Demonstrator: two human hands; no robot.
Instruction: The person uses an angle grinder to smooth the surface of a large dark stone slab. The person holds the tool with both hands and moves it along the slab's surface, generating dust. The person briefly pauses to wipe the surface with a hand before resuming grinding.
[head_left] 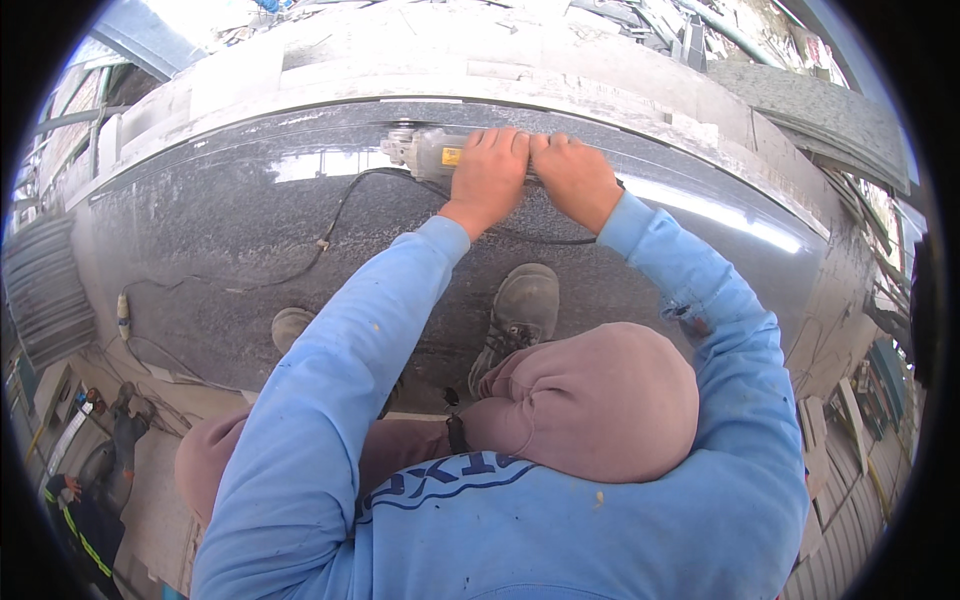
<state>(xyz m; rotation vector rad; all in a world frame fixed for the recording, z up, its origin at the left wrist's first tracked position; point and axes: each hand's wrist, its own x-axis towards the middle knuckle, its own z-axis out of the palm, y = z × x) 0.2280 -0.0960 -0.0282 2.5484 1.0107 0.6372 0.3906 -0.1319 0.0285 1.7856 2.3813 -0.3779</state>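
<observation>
Both my hands are wrapped round the grey body of an angle grinder point(430, 152). My left hand point(487, 172) grips it just behind its head, and my right hand point(575, 178) closes on the rear part, right beside the left. The grinder lies along the far edge of a dark, shiny slab point(240, 230), its head pointing left. A thin disc shows edge-on at the head, by the slab's edge; whether it touches the surface I cannot tell. A black power cord point(335, 225) runs from behind my hands across the slab to the left.
My boot point(525, 300) rests on the slab below my hands. A cable connector point(123, 315) lies at the slab's left end. Corrugated sheeting point(50, 290) stands beyond it. Another person point(92, 515) is at the lower left. Boards point(815, 115) lie at the far right.
</observation>
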